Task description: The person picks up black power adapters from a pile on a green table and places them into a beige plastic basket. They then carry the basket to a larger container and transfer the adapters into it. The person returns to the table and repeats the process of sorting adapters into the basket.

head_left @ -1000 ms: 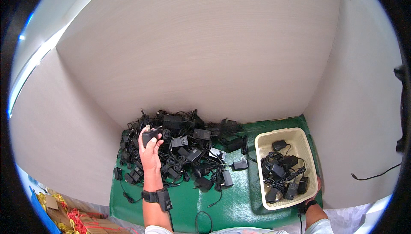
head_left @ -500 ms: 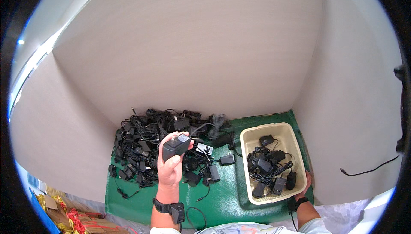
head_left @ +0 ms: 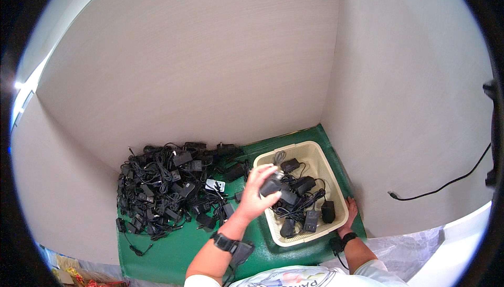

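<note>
Transfer step, we judge: left hand [head_left: 257, 194] pinches black plastic power adapter [head_left: 270, 186] over cream rectangular plastic basket [head_left: 324, 174]; right hand [head_left: 350, 215] at its outer side, grip unclear; next move likely calls for lowering, releasing.

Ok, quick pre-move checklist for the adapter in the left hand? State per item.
1. Adapter secured: ok, the black adapter is between the thumb and fingers of the left hand.
2. Left hand lined up with basket: ok, it overlaps the left rim of the cream basket in this view.
3. Right hand at basket: ok, at its right side; firmness of hold unclear.
4. Cables in basket untangled: not ok, they loop over one another.
5. Clearance under held adapter: cannot tell from this single view.
</note>
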Available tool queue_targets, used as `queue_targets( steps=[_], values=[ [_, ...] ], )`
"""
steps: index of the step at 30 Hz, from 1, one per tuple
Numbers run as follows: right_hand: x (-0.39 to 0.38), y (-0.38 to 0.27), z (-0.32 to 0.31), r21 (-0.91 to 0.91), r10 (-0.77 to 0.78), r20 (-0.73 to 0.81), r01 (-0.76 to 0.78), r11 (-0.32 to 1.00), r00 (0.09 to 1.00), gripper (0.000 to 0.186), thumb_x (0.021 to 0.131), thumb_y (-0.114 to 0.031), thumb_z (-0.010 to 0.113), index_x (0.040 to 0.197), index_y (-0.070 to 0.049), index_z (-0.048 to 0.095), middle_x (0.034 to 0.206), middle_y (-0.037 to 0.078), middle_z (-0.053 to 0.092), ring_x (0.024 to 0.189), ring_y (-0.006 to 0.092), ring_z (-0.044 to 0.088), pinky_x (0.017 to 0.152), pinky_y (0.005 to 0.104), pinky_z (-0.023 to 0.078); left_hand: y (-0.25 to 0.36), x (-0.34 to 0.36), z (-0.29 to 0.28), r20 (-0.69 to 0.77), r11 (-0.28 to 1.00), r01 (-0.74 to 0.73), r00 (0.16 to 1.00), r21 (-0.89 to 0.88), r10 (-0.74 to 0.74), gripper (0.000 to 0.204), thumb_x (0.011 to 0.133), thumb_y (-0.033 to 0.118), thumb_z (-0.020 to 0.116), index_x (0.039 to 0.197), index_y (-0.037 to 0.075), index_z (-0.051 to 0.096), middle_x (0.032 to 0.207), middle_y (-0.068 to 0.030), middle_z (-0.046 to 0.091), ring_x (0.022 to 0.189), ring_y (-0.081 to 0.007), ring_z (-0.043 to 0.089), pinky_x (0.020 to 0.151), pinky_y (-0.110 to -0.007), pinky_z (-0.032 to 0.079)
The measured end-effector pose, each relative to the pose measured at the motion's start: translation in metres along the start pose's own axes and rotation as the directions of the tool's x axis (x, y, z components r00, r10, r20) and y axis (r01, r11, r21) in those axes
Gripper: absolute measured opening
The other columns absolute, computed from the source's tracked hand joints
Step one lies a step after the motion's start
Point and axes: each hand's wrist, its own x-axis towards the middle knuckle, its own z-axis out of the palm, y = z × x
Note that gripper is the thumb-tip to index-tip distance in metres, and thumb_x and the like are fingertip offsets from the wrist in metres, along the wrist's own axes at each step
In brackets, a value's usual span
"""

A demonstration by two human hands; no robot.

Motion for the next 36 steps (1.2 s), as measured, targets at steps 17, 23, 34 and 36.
queue_targets(
  steps=[17, 23, 34, 36],
  values=[
    [-0.001, 0.001, 0.001, -0.075, -0.102, -0.06, 0.098, 0.992, 0.993, 0.036, 0.084, -0.021, 0.056, 0.118, -0.01, 0.051, 0.126, 0.013, 0.047, 0.12, 0.0323, 0.041, 0.101, 0.0451, 0.03, -0.11, -0.04, 0.082, -0.003, 0.605, 0.17, 0.964, 0.778, -0.267, 0.046, 0.083, 0.027, 0.055, 0.119, -0.002, 0.051, 0.13, -0.0242, 0.044, 0.125, -0.0361, 0.038, 0.105, -0.055, 0.023],
    [0.0, 0.017, 0.007, 0.21, 0.052, 0.029, -0.057, 0.976, 0.998, 0.045, 0.084, -0.018, 0.055, 0.126, -0.006, 0.046, 0.128, 0.012, 0.047, 0.122, 0.0286, 0.039, 0.105, 0.0419, 0.025, -0.124, -0.012, 0.076, 0.13, 0.556, 0.106, 0.92, 0.824, -0.369, 0.069, 0.088, 0.047, 0.045, 0.13, -0.008, 0.04, 0.136, -0.0308, 0.035, 0.133, -0.0394, 0.026, 0.111, -0.053, 0.007],
    [-0.001, 0.038, 0.023, 0.588, 0.091, 0.033, -0.093, 0.803, 0.995, 0.041, 0.086, -0.023, 0.053, 0.123, -0.007, 0.046, 0.12, 0.01, 0.05, 0.114, 0.0256, 0.045, 0.1, 0.0401, 0.031, -0.126, 0.015, -0.003, -0.039, 0.735, 0.101, 0.994, 0.671, -0.101, 0.033, 0.073, 0.027, 0.06, 0.1, 0.008, 0.06, 0.117, -0.0132, 0.051, 0.114, -0.031, 0.045, 0.093, -0.05, 0.035],
    [-0.002, 0.029, 0.016, 0.374, 0.046, -0.032, -0.03, 0.927, 0.998, 0.041, 0.085, -0.023, 0.053, 0.123, -0.008, 0.047, 0.121, 0.01, 0.049, 0.115, 0.0258, 0.044, 0.101, 0.0404, 0.03, -0.136, 0.02, -0.066, -0.278, 0.712, 0.23, 0.959, 0.664, -0.05, 0.028, 0.062, 0.021, 0.061, 0.088, 0.01, 0.06, 0.106, -0.0154, 0.05, 0.105, -0.0351, 0.046, 0.084, -0.052, 0.037]
  ],
)
